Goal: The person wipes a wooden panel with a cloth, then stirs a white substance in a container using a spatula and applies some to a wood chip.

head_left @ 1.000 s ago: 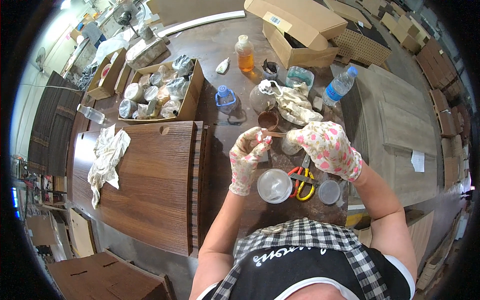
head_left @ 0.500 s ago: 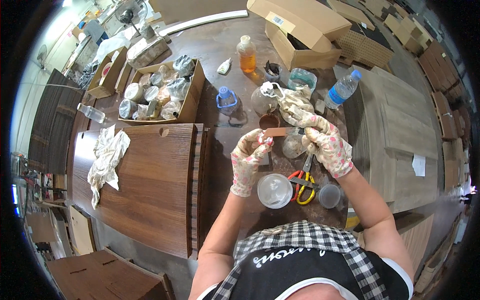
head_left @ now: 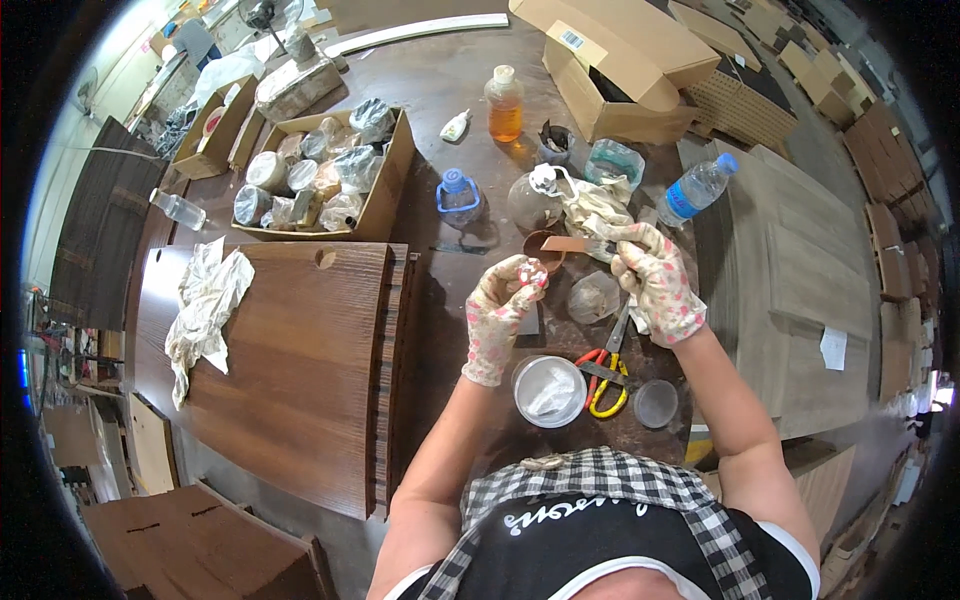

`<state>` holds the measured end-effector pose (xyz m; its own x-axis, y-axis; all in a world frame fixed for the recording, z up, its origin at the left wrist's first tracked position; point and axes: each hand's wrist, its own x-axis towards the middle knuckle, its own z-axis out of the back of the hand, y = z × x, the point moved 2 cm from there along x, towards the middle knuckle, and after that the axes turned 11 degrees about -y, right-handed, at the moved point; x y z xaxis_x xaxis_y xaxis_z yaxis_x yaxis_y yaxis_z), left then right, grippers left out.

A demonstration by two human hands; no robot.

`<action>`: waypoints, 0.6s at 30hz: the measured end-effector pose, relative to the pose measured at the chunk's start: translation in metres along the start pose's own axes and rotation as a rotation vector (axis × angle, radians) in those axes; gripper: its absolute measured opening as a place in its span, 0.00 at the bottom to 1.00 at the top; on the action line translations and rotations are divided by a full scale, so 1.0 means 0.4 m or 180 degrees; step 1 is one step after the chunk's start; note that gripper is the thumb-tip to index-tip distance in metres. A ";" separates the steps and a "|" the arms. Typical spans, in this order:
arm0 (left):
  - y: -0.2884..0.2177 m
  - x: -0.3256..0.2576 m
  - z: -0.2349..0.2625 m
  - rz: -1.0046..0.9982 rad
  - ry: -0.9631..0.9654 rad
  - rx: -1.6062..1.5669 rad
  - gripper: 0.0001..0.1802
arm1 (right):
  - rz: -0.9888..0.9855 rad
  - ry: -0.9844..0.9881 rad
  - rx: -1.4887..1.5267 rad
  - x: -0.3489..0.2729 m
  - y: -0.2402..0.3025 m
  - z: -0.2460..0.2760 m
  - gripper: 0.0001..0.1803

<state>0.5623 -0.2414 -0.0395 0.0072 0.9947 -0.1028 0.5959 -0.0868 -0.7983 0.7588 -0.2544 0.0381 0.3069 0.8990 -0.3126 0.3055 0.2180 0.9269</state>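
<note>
My right hand [head_left: 660, 290], in a spotted white glove, grips a putty knife [head_left: 572, 245] with brown paste along its blade. The blade's tip is over or against a small brown cup [head_left: 538, 243]. My left hand [head_left: 496, 325], gloved alike, is closed in a pinch; a bit of red and white shows at the fingertips, too small to name. Below the hands are a round clear tub [head_left: 550, 392] with something white in it, red-and-yellow-handled scissors [head_left: 608, 385] and a small round lid or cup [head_left: 656, 404]. A plastic-wrapped lump [head_left: 594, 298] lies between the hands.
Stacked brown wood panels [head_left: 280, 350] bearing a white cloth [head_left: 210, 310] stand at left, with a carton of wrapped jars [head_left: 398, 165] behind. Bottles, including an orange-filled one [head_left: 505, 108] and a water bottle [head_left: 698, 188], line the far side. Grey panels [head_left: 790, 290] lie right.
The putty knife's tip has left my left fingers and moved up to the brown cup. My left hand stays pinched. The whole view has shifted slightly.
</note>
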 end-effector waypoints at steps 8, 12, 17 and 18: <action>-0.015 -0.006 0.039 -0.0088 -0.0223 0.0493 0.19 | 0.2704 0.0648 -0.3011 0.141 -0.073 -0.024 0.05; -0.017 -0.008 0.042 -0.0080 -0.0234 0.0461 0.19 | 0.2777 0.0886 -0.3376 0.185 -0.109 -0.038 0.06; -0.006 -0.006 0.045 -0.0086 -0.0268 0.0401 0.19 | 0.0978 0.0888 -0.2375 0.203 -0.134 -0.018 0.07; -0.007 -0.008 0.045 -0.0077 -0.0323 0.0401 0.18 | 0.0633 0.0850 -0.1969 0.202 -0.135 -0.007 0.07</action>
<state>0.5461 -0.2453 -0.0476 -0.0909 0.9864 -0.1369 0.4895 -0.0755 -0.8688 0.7644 -0.1926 -0.0364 0.0474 0.9895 -0.1365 -0.3268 0.1445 0.9340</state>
